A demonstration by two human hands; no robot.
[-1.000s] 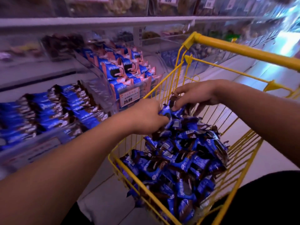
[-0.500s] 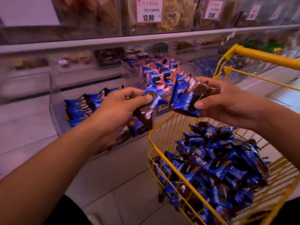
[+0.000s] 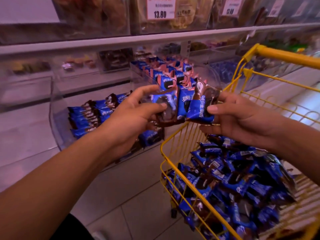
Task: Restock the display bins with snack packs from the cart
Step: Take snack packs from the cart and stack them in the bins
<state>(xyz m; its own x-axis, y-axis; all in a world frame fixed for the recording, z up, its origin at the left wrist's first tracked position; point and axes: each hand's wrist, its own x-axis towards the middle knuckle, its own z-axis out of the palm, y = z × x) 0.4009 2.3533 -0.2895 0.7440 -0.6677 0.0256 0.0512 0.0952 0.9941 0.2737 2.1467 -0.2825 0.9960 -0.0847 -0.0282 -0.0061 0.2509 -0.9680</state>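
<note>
Two hands meet at the centre of the frame, each with its fingers wrapped round snack packs. The left hand [image 3: 136,111] has its thumb laid across the face of a blue-and-brown pack [image 3: 164,105], the other fingers curled behind it, and the pack leans a little toward the shelf. The right hand [image 3: 240,118] pinches a second pack [image 3: 199,108] by its right edge, thumb on the front, and this one stands nearly upright with its brown end on top. More wrappers show between and behind the two packs, though how many each hand carries I cannot tell.

Behind the left hand, toward the middle left of the frame, sits a clear display bin [image 3: 57,115] with rows of blue packs [image 3: 91,115] lined up inside. Just beyond the hands, at upper centre, another clear bin [image 3: 138,71] is filled with blue-and-pink packs [image 3: 173,73].

At the lower right stands a yellow wire cart [image 3: 174,137], its handle [image 3: 285,57] crossing the upper right corner. Inside it lies a loose heap of blue packs [image 3: 242,187], below the right wrist.

Along the top edge, a shelf carries bags of snacks behind a price tag [image 3: 160,8] reading 13.80. Pale floor tiles [image 3: 135,193] fill the lower centre.
</note>
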